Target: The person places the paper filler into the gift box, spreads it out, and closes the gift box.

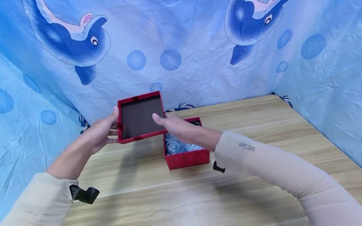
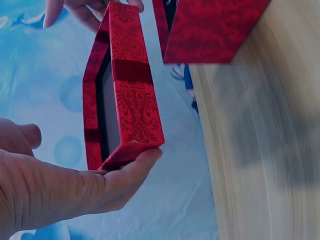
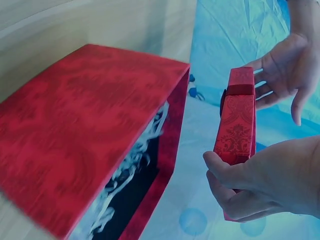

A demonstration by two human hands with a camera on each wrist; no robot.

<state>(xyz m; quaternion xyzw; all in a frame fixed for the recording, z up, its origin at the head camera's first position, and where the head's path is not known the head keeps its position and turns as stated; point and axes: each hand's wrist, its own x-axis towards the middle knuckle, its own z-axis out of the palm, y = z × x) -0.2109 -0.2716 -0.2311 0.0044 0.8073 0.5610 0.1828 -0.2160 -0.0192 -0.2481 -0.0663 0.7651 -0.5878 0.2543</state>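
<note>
A red square box lid [image 1: 138, 116] is held up over the table with its dark inside facing me. My right hand [image 1: 181, 127] grips the lid's right edge, thumb over the inner side and fingers behind. At the lid's left edge, the fairly straight fingers of my left hand [image 1: 97, 135] touch the side wall; the thumb stands apart from it in the left wrist view. A damask pattern and a darker band show on the lid's side in that view. The matching red box [image 1: 188, 160] stands uncovered below my right hand, with pale blue paper shreds [image 1: 179, 146] inside.
The wood-grain table [image 1: 254, 179] runs to a blue curtain [image 1: 203, 75] printed with dolphins and bubbles, at the back and both sides. Dark wrist-camera mounts [image 1: 85, 194] are worn at the sleeve cuffs.
</note>
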